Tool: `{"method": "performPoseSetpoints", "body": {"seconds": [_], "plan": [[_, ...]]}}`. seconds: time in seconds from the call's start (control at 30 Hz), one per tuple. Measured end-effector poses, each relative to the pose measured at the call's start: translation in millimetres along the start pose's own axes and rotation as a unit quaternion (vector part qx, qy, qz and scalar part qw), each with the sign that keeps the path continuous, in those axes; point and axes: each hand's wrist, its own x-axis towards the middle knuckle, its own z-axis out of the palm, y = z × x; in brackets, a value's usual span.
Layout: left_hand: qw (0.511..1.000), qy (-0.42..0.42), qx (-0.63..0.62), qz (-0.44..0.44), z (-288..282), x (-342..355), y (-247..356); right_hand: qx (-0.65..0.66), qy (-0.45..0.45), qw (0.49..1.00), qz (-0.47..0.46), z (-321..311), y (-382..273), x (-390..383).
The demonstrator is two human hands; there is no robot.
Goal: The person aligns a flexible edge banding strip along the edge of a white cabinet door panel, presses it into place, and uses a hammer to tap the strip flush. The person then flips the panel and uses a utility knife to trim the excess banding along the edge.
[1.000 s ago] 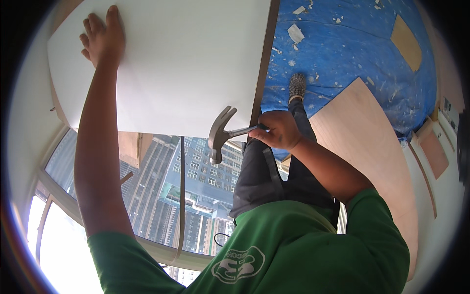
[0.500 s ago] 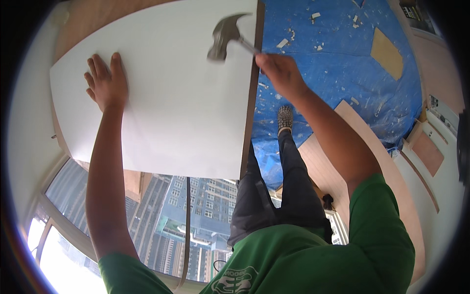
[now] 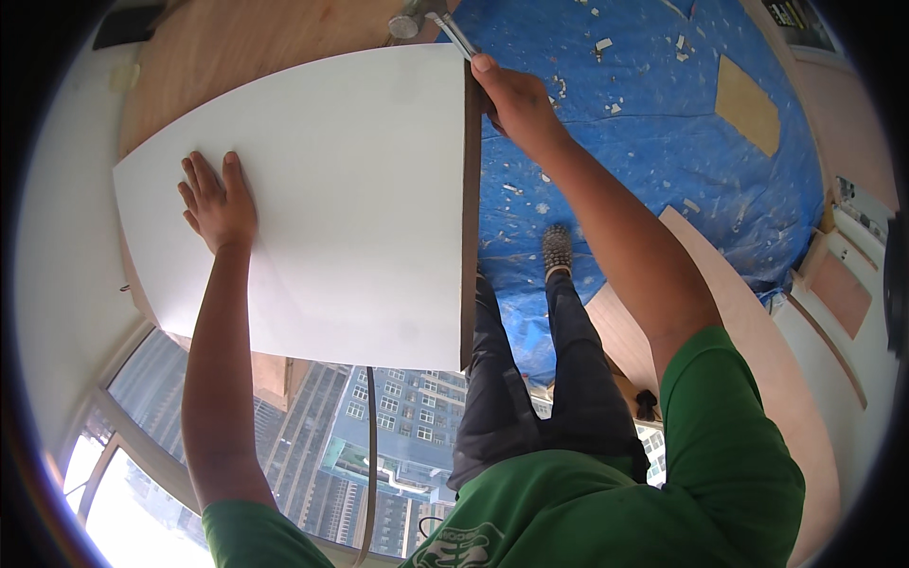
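White panel (image 3: 341, 199), a flat rectangular board with a dark brown edge along its right side, lies directly beneath the left hand (image 3: 220, 201) and extends from there across to the right hand (image 3: 511, 95). Left hand: palm down, fingers (image 3: 201, 175) spread flat and pressed on the panel's face near its left margin; nothing is gripped. Right hand: fingers closed around the metal handle of a hammer (image 3: 428, 19), thumb laid along the top, positioned at the panel's upper right corner and touching or just beside the dark edge. Hammer head sits above and to the left of the right-hand fingers, at the top rim of the view, partly cut off; whether it touches the panel cannot be determined. Plywood sheet (image 3: 256, 47) shows behind the panel, above the left-hand fingers. Blue tarpaulin (image 3: 644, 161), strewn with pale scraps and a tan offcut, covers the floor to the right of the right hand. Person's dark trousers (image 3: 540, 379) and one shoe (image 3: 557, 248) are below the right hand, with the green shirt (image 3: 615, 511) at the lower edge. Curved plywood board (image 3: 757, 341) lies well to the right of both hands. Window (image 3: 312, 445) with tall buildings visible outside sits below the left hand.
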Motion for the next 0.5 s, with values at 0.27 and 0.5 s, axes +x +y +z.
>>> {"method": "performPoseSetpoints", "body": {"seconds": [0.27, 0.5], "plan": [[1.0, 0.0, -0.009, 0.001, -1, 2, 0, -0.069, 0.001, 0.997, -0.036, -6, 10, 23], [1.0, 0.005, -0.011, 0.006, 0, 2, -2, 0.091, 0.004, 0.996, 0.011, -7, -1, 13]]}}
